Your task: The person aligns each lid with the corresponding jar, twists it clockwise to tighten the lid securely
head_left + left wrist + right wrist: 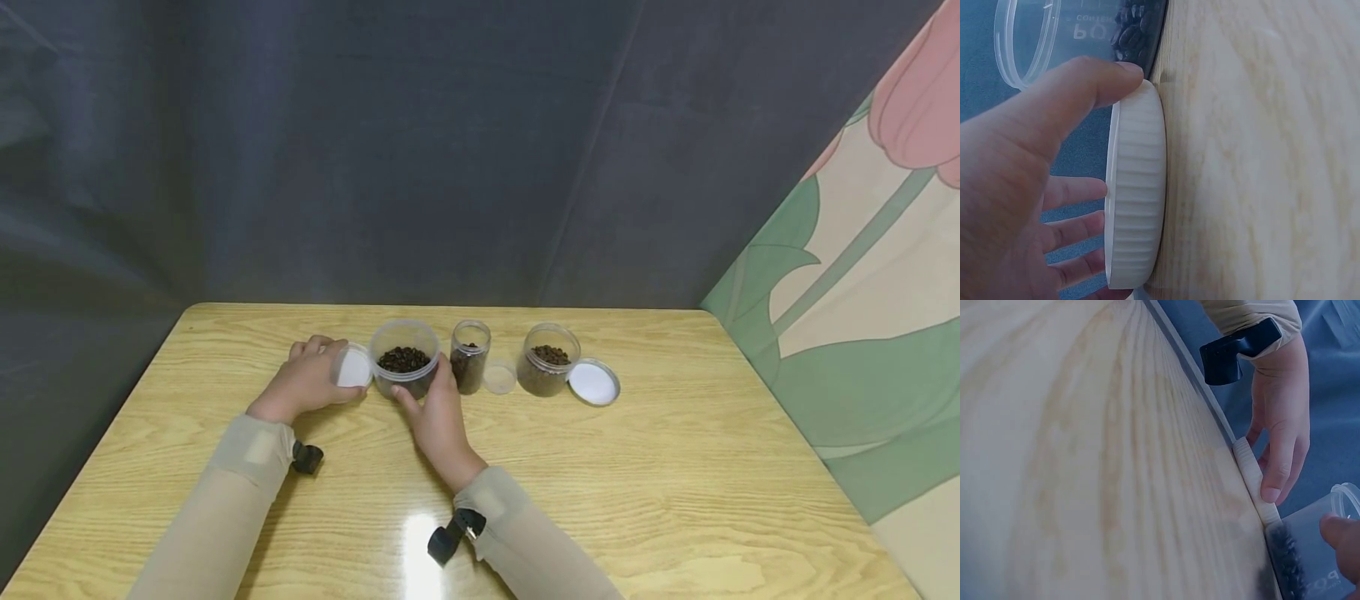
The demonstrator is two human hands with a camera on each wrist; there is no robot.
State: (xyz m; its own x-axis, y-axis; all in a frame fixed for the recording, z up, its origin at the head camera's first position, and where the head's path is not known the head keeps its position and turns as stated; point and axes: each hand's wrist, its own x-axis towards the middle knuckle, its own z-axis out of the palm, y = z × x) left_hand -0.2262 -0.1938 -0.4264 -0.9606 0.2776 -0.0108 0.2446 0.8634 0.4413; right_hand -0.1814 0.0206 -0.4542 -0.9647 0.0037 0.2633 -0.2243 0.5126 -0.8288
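My left hand (306,379) spans a white ribbed screw lid (1138,194) lying flat on the table. The thumb presses one side of its rim, while the fingers sit at the opposite side. Directly right of that lid, and close against it, stands a wide clear plastic jar (386,382) partly filled with dark coffee beans (403,359). My right hand (441,421) grips this jar low around its near right side, thumb in front. The jar is upright, its mouth uncovered. The right hand's far fingers are hidden behind the jar.
A slim clear jar of dark beans (468,372) stands just right of the right hand, with a small clear lid (500,377) beside it. Further right are a medium jar of brown beans (543,379) and a white lid (594,382). Behind the wooden table (675,467) hangs a dark curtain (420,150).
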